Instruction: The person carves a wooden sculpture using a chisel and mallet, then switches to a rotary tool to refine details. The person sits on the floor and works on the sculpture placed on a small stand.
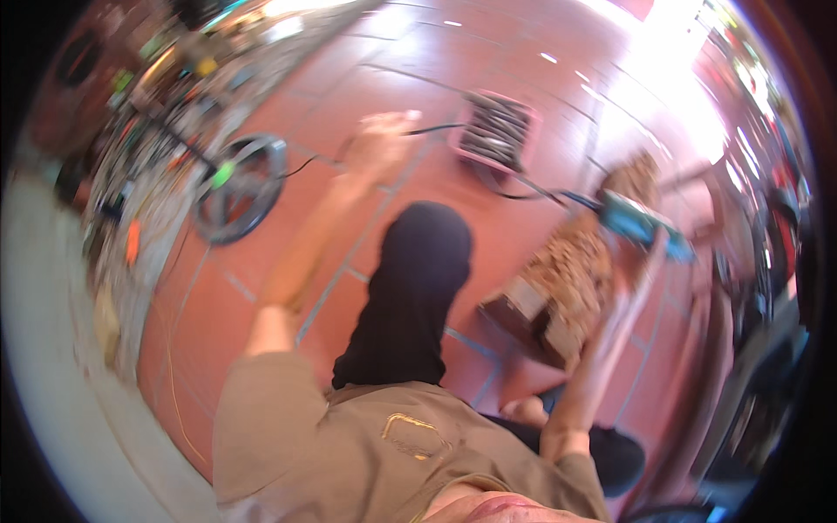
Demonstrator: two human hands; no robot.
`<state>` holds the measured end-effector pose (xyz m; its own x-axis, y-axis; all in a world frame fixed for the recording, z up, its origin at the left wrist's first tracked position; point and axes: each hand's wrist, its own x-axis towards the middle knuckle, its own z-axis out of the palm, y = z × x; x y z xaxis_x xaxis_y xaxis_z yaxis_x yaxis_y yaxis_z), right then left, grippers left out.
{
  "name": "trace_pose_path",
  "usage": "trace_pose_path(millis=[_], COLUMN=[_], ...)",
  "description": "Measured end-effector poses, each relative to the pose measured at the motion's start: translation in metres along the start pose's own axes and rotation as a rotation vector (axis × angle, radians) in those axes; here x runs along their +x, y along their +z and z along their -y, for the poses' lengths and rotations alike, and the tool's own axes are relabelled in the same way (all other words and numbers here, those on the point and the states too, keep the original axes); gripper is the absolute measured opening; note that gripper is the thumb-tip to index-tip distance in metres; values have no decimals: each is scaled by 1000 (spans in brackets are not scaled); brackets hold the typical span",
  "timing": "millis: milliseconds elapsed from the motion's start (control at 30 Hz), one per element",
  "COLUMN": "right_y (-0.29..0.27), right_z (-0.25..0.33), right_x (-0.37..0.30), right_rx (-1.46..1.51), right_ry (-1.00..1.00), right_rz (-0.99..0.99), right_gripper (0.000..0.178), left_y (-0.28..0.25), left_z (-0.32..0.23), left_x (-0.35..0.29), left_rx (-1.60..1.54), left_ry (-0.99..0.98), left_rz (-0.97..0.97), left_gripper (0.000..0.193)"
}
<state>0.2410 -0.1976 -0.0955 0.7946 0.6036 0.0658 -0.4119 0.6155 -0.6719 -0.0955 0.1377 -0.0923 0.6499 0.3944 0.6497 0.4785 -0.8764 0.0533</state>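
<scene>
My left hand (pixel 379 144), smeared by motion, is closed around a black cord (pixel 433 129) that runs on toward a pink basket (pixel 488 162). My right hand (pixel 629 261) grips a teal power tool (pixel 636 220) at the right; its exact kind is blurred. From the tool's end a dark cord (pixel 580 200) leads back toward the basket. Under and beside the tool lies a long, rough-carved brown block of wood (pixel 567 270) on the floor. Slender grey rod-like pieces (pixel 495 129) fill the basket.
A dark spoked wheel (pixel 277 166) with a green spot stands at the left, near a cluttered strip of tools and scraps (pixel 131 187). Red floor tiles (pixel 340 96) spread around my black-clad knee (pixel 427 244). Dark objects crowd the right edge.
</scene>
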Motion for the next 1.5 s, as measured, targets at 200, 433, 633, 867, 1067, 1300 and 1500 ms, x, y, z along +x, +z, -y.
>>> trace_pose_path(millis=[200, 433, 633, 867, 1067, 1300, 1500], right_y=[39, 48, 64, 50, 56, 59, 57], right_z=[-19, -46, -57, -50, -39, -45, -55], right_x=[-35, -58, -71, -83, -89, -90, -86], right_rx=[118, 74, 150, 305, 319, 336, 357], right_ry=[105, 164, 171, 165, 153, 204, 237], right_rz=[-30, -48, -95, -70, -75, -29, -41], right_gripper=[54, 59, 56, 58, 55, 54, 57], left_y=[4, -14, -48, -49, -48, -56, -53], left_z=[40, 8, -53, -137, -166, -171, -174], left_x=[-67, -2, 88, 116, 96, 86, 80], left_rx=[68, -533, -652, -991, -1091, -1104, -944], left_ry=[-257, -197, 65, 161, 161, 226, 493], left_rz=[822, 656, 905, 906, 745, 709, 562], left_gripper=[29, 40, 39, 32, 26, 27, 36])
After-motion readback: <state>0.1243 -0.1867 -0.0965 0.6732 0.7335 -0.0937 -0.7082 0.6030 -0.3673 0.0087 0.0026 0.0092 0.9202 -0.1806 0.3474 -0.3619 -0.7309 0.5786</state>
